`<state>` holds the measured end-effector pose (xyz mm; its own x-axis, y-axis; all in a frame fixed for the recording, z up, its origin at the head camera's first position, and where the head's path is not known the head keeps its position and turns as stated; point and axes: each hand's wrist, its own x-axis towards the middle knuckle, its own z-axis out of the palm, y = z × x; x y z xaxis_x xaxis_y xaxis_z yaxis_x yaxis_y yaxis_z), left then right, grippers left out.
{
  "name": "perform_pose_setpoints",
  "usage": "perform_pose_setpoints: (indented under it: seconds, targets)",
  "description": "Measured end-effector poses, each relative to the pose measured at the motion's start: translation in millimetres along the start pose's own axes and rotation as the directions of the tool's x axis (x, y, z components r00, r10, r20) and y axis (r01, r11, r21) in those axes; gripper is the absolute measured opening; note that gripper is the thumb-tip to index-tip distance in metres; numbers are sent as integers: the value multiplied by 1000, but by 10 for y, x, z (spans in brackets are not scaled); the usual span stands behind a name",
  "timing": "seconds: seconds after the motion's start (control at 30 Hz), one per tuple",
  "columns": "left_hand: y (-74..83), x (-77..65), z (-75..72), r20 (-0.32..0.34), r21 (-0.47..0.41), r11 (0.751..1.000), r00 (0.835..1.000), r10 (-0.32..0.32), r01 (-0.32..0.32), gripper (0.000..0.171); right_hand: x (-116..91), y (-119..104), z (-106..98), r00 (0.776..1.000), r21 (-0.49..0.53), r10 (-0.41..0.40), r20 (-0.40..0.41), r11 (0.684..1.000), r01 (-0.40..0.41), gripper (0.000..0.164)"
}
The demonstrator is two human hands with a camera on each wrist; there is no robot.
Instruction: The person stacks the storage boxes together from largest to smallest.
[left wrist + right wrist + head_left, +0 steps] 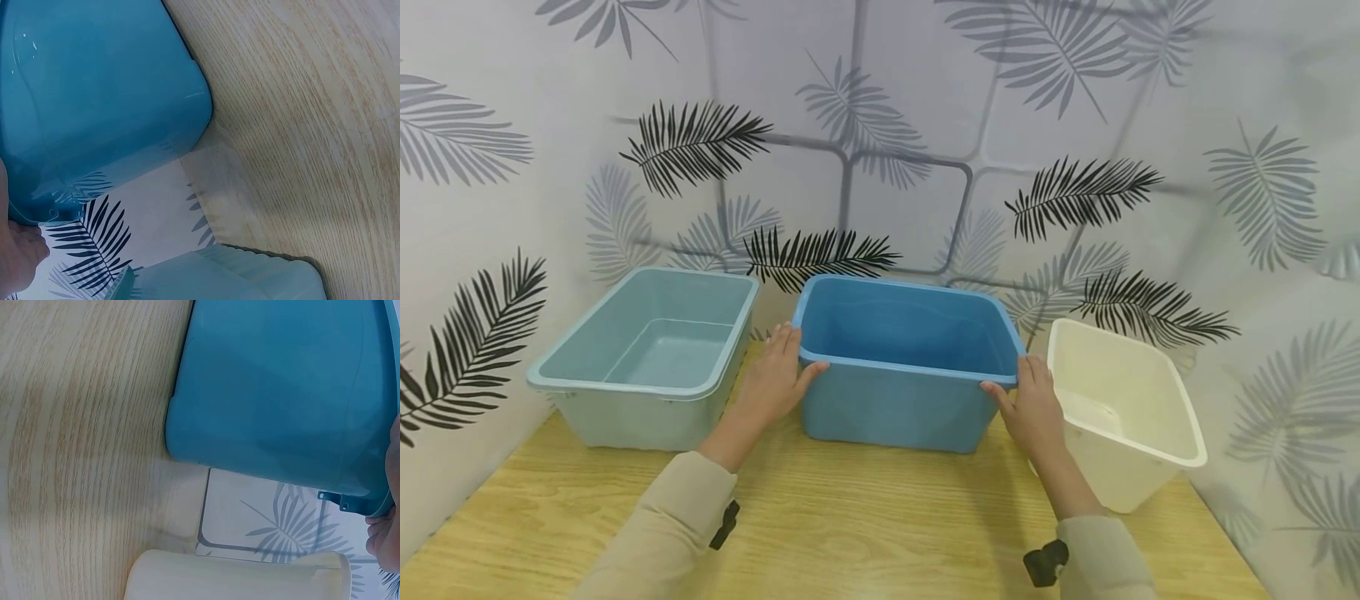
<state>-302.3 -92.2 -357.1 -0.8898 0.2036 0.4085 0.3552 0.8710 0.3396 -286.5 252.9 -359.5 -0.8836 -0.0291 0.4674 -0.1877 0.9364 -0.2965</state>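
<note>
Blue plastic makes the tub (pixel 895 408) which is in the middle of the table (pixel 850 542), and both hands are on it. Left hand (pixel 772 372) holds the left front corner of its rim: the thumb lies along the front, and the other fingers, close together, bend around the side and under the edge. Right hand (pixel 1033 408) does the same at the right front corner, with its fingers also together and clamped on the rim. The base of this tub seems to rest on the wood, upright and not tilted.

On the left stands a pale green tub (pixel 632 422), and on the right a cream tub (pixel 1112 475), turned at an angle. Both are apart from the blue one; the wrist views show a gap on each side. Behind them hangs a leaf-patterned cloth (pixel 910 100).

As I judge, the three tubs already form a loose row, so much of the arranging looks done. What remains, I think, is with the blue tub, because neither hand has released it. Whether its position is final, I cannot tell.
</note>
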Motion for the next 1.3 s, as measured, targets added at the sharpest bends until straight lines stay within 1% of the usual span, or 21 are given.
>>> perform_pose_setpoints:
  seconds: [0.13,0.37,0.6,0.87,1.3]
  targets:
    - [-5,-12,0,-5,-5,1000,1000,2,-2,74,-11,-5,1,1000,-5,1,0,1000,-1,74]
    - [-7,-33,-4,-14,-6,1000,1000,11,-11,74,-35,-13,6,999,1,-21,-38,1000,21,73]
    - [4,-54,-19,-19,-6,1000,1000,13,-13,73,-49,-8,13,998,2,-33,-47,999,34,74]
    - [21,-78,-31,-52,2,1000,998,29,-29,72,-70,5,18,995,4,-59,-83,998,60,75]
    - [22,-131,-40,-71,-7,999,997,36,-37,71,-103,-5,12,994,-4,-52,-98,999,52,76]
